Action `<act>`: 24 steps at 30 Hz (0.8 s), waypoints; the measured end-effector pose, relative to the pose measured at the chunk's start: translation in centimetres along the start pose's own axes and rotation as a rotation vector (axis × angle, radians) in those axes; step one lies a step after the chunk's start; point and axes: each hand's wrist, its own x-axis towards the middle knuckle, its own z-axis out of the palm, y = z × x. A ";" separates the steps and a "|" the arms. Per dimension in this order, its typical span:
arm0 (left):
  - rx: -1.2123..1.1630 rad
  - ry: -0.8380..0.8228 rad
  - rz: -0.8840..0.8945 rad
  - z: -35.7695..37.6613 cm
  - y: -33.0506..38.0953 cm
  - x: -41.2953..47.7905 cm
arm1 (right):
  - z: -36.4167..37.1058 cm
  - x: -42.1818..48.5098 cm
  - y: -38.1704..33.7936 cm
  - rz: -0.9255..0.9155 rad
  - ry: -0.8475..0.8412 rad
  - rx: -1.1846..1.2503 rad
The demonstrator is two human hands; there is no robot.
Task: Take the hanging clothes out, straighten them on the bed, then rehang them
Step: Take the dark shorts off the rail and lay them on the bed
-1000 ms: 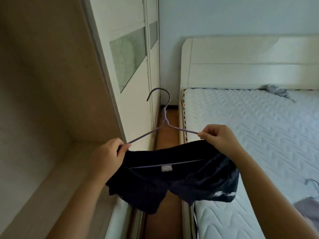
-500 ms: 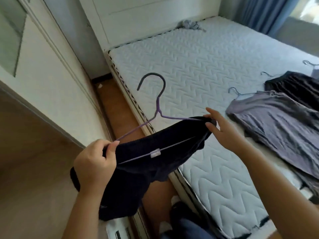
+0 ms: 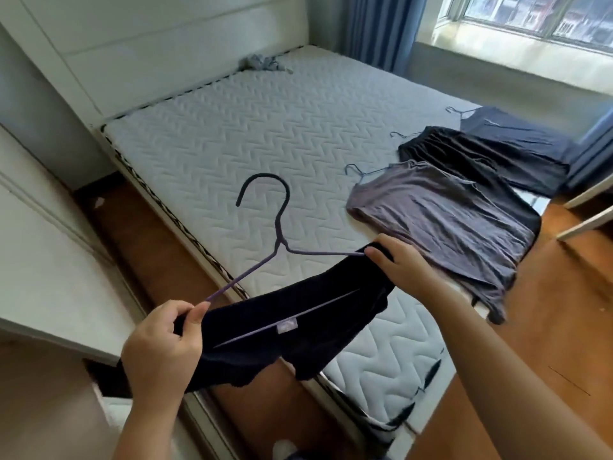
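Observation:
A dark navy garment hangs on a purple wire hanger, held in the air over the near edge of the bed. My left hand grips the garment's left end together with the hanger arm. At the right end, my right hand pinches the cloth and the hanger tip. Three garments lie flat on the mattress at the right, each on a hanger: a grey one, a black one and a dark blue one.
The wardrobe's white door stands at the left, with a strip of wooden floor between it and the bed. A small grey bundle lies by the headboard. Blue curtains and a window are beyond the bed.
The view has swung right from the wardrobe toward the bed. Both hands have carried the hanger and dark garment out over the mattress edge. The laid-out garments have come into view.

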 end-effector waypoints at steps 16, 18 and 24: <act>-0.058 -0.157 -0.006 11.4 28.6 -14.1 | -19.7 -14.5 25.7 0.102 0.089 -0.010; -0.092 -0.176 -0.033 12.4 31.1 -15.5 | -22.0 -15.3 27.7 0.108 0.100 -0.049; -0.152 -0.229 -0.148 14.2 33.2 -17.8 | -24.9 -14.5 29.7 0.058 0.076 -0.137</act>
